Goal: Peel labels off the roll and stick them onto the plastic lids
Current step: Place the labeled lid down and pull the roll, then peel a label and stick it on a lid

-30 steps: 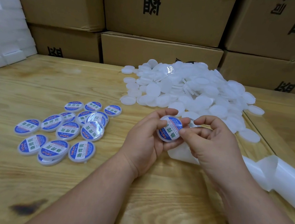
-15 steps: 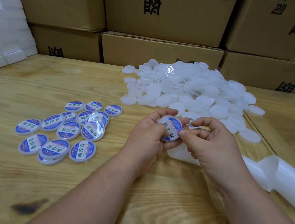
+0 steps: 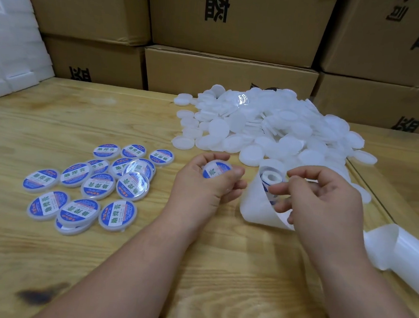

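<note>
The left hand [image 3: 205, 183] gripped a labelled lid [image 3: 215, 170], its fingers curled over the top edge and the thumb pressed against the lid's right side; the blue-and-white label faced up toward the camera. Just right of that grip, the right hand [image 3: 321, 205] hovered over the label roll [image 3: 272, 180], its fingers loosely bent and spread, with the fingertips near the roll's white core; whether they touched the roll or a label could not be told. A long strip of white backing paper [image 3: 396, 251] curled around the roll and trailed away under the right wrist toward the table's right edge.

Well to the left of the left hand lay a cluster of finished labelled lids [image 3: 88, 187], some overlapping, on the wooden table [image 3: 56, 121]. Beyond both hands, a large heap of blank white plastic lids [image 3: 268, 128] spread across the table. Behind the heap stood stacked cardboard boxes [image 3: 230, 72] printed with black characters, and white foam blocks [image 3: 9, 42] sat at the far left.
</note>
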Demonstrator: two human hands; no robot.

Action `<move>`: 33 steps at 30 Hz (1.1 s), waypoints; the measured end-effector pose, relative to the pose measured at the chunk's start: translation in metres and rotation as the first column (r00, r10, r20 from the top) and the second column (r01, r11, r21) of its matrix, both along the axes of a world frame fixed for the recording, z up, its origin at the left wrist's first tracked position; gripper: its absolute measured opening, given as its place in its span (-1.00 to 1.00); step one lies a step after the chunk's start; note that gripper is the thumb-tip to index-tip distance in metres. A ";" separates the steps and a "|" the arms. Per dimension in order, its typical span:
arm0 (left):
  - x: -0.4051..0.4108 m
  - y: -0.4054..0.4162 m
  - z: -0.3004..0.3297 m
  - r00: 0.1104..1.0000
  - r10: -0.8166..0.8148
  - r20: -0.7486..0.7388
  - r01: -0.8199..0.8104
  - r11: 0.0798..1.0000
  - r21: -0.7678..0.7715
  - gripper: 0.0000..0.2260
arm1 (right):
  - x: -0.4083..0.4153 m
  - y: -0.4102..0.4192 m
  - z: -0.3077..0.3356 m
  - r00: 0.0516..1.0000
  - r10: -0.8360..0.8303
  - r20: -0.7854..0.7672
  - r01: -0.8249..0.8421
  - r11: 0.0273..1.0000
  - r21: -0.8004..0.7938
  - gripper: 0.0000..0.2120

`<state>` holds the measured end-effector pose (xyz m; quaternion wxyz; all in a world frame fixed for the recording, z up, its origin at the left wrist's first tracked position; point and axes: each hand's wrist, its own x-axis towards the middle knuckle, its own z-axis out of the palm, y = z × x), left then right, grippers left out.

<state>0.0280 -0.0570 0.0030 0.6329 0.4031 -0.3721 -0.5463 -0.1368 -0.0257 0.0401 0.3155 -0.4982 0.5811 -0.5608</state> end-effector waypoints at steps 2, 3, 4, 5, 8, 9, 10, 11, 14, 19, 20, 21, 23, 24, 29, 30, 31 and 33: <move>0.003 -0.001 0.003 0.998 0.056 0.027 -0.057 0.998 0.028 -0.79 | 0.001 -0.001 -0.001 1.000 0.005 -0.002 -0.005 1.000 0.011 -0.83; 0.004 -0.002 0.005 0.996 0.074 0.042 -0.075 0.997 0.029 -0.84 | 0.002 -0.001 -0.002 1.000 0.011 -0.007 -0.011 1.000 0.021 -0.83; 0.005 -0.003 0.006 0.994 0.094 0.048 -0.096 0.995 0.030 -0.86 | 0.002 -0.001 -0.003 1.000 0.017 -0.017 -0.016 0.999 0.031 -0.82; 0.006 -0.004 0.009 0.992 0.120 0.047 -0.122 0.992 0.033 -0.85 | 0.002 -0.001 -0.004 0.999 0.020 -0.028 -0.019 0.999 0.036 -0.82; 0.017 -0.006 0.013 0.971 0.235 0.050 -0.236 0.971 0.022 -0.79 | 0.001 -0.001 -0.004 0.999 0.018 -0.040 -0.017 0.999 0.028 -0.83; 0.023 -0.006 0.013 0.955 0.280 0.093 -0.280 0.960 -0.010 -0.77 | 0.001 -0.001 -0.004 0.999 0.015 -0.041 -0.013 1.000 0.026 -0.84; 0.029 -0.006 0.012 0.925 0.333 0.182 -0.327 0.943 -0.058 -0.77 | 0.001 -0.001 -0.004 0.999 0.012 -0.042 -0.011 1.000 0.026 -0.84; 0.035 -0.007 0.011 0.868 0.389 0.308 -0.370 0.921 -0.122 -0.79 | 0.001 -0.001 -0.005 0.999 0.012 -0.041 -0.011 1.000 0.025 -0.84; 0.055 -0.007 0.010 0.620 0.456 0.638 -0.389 0.885 -0.255 -0.91 | 0.001 -0.002 -0.006 0.999 0.018 -0.030 -0.017 1.000 0.014 -0.83; 0.081 -0.006 0.011 0.339 0.412 0.846 -0.529 0.827 -0.191 -0.62 | 0.001 -0.002 -0.007 0.998 0.022 -0.060 -0.021 0.999 0.026 -0.82; 0.085 -0.007 0.009 0.233 0.365 0.901 -0.563 0.806 -0.181 -0.58 | 0.001 -0.002 -0.007 0.998 0.020 -0.067 -0.018 0.999 0.027 -0.82; 0.086 -0.007 0.009 0.139 0.314 0.939 -0.594 0.786 -0.175 -0.55 | 0.001 -0.002 -0.007 0.997 0.016 -0.073 -0.015 1.000 0.025 -0.82; 0.082 -0.007 0.009 0.049 0.307 0.951 -0.611 0.762 -0.214 -0.52 | 0.001 -0.002 -0.007 0.996 0.011 -0.085 -0.010 1.000 0.018 -0.82; 0.076 -0.007 0.010 0.045 0.353 0.934 -0.576 0.773 -0.265 -0.53 | 0.002 -0.002 -0.007 0.996 0.010 -0.091 -0.009 1.000 0.016 -0.82; 0.022 -0.011 -0.006 0.211 0.261 0.942 -0.128 0.963 -0.238 -0.57 | 0.002 -0.003 -0.010 0.995 0.011 -0.098 -0.010 1.000 0.009 -0.82; 0.016 -0.014 -0.012 0.225 0.193 0.955 -0.090 0.980 -0.177 -0.54 | 0.002 -0.003 -0.010 0.995 0.011 -0.099 -0.011 1.000 0.006 -0.82; 0.013 -0.017 -0.017 0.225 0.146 0.963 -0.086 0.988 -0.130 -0.51 | 0.002 -0.003 -0.010 0.995 0.013 -0.099 -0.012 1.000 0.004 -0.82; 0.012 -0.026 -0.021 0.198 0.108 0.974 -0.148 0.986 -0.079 -0.46 | 0.003 -0.003 -0.010 0.995 0.012 -0.097 -0.012 1.000 0.002 -0.82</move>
